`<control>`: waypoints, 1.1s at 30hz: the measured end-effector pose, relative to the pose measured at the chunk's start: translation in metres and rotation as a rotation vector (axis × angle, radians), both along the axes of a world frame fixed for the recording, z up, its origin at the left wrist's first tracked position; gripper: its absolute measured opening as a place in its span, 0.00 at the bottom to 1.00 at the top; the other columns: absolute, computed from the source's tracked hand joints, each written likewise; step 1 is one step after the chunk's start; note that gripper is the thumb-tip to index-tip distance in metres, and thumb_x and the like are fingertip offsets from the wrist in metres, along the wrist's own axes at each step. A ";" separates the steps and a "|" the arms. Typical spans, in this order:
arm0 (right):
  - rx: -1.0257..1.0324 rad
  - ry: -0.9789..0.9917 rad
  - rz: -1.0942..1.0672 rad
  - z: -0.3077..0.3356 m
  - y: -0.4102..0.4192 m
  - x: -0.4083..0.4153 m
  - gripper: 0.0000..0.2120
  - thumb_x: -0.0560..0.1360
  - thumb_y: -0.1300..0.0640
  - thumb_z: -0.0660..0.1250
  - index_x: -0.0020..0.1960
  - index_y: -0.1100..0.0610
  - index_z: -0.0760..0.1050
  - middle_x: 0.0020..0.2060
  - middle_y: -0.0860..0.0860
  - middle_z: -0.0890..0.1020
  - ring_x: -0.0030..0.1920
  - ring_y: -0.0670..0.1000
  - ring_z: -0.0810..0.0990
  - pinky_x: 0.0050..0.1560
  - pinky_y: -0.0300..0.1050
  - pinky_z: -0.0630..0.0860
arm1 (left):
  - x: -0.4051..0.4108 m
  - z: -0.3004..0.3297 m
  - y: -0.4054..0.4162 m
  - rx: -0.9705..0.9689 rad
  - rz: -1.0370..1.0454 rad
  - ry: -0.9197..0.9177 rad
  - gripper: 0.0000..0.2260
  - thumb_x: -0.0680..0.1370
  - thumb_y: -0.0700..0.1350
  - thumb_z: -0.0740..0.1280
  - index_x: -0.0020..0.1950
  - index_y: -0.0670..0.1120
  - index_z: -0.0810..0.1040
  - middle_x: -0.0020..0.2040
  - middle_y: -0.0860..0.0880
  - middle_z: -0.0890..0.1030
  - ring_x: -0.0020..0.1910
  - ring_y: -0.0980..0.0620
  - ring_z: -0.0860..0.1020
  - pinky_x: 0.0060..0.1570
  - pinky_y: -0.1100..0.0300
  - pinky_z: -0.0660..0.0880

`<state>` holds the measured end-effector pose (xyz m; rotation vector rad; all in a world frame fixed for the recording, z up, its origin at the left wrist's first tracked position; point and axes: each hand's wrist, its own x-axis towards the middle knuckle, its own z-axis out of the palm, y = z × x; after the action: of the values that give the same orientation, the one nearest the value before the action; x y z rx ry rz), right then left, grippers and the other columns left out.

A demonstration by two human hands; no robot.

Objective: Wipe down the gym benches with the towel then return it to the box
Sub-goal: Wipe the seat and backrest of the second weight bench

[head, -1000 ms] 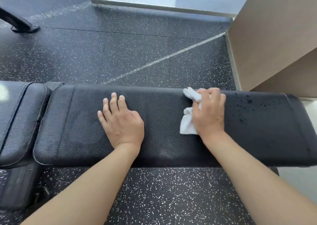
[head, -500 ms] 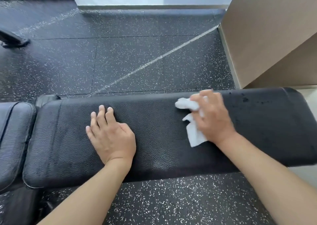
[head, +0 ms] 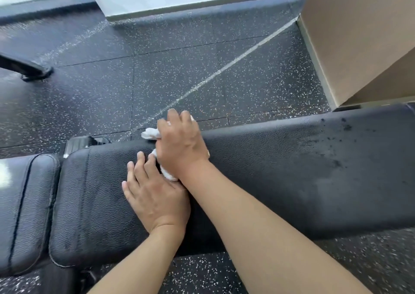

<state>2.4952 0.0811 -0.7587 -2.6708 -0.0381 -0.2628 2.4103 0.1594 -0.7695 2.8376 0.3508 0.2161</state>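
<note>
Head view: right hand (head: 182, 141) apparently grips the towel (head: 151, 133) on the bench (head: 292, 170); left hand (head: 155, 195) lies flat.

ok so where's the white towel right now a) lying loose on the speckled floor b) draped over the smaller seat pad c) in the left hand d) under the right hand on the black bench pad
d, the crumpled white cloth towel pokes out from under the right hand, which presses it on the long black leather bench pad; the left hand lies flat on the pad beside it, holding nothing.
</note>
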 end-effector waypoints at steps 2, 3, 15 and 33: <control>0.004 -0.024 0.102 0.000 -0.022 -0.005 0.08 0.74 0.55 0.67 0.50 0.58 0.78 0.54 0.57 0.78 0.52 0.59 0.72 0.48 0.55 0.73 | -0.001 0.000 -0.001 0.000 0.004 -0.004 0.25 0.77 0.45 0.57 0.74 0.43 0.73 0.79 0.44 0.70 0.80 0.39 0.64 0.78 0.37 0.58; -0.009 -0.025 0.146 0.001 -0.042 -0.012 0.10 0.74 0.53 0.66 0.51 0.58 0.79 0.53 0.57 0.78 0.51 0.59 0.73 0.46 0.54 0.73 | -0.001 0.000 -0.002 0.000 0.003 -0.010 0.26 0.76 0.45 0.56 0.74 0.43 0.73 0.79 0.44 0.70 0.80 0.39 0.64 0.78 0.37 0.58; -0.125 0.052 -0.340 -0.005 -0.207 -0.054 0.13 0.77 0.47 0.59 0.48 0.55 0.77 0.47 0.53 0.78 0.46 0.60 0.77 0.41 0.51 0.72 | 0.002 -0.004 0.001 0.031 -0.003 0.019 0.26 0.76 0.44 0.56 0.74 0.41 0.72 0.78 0.43 0.70 0.80 0.38 0.63 0.77 0.35 0.58; -0.112 0.214 -0.110 0.003 -0.209 -0.031 0.13 0.77 0.42 0.58 0.44 0.50 0.74 0.41 0.47 0.75 0.40 0.55 0.79 0.35 0.47 0.75 | 0.003 -0.003 -0.002 0.064 -0.004 0.037 0.27 0.75 0.43 0.57 0.74 0.40 0.72 0.79 0.41 0.69 0.80 0.37 0.64 0.78 0.34 0.58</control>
<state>2.4643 -0.1274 -0.7559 -2.8007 0.1665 -0.0074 2.4129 0.1575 -0.7720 2.9083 0.3513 0.1769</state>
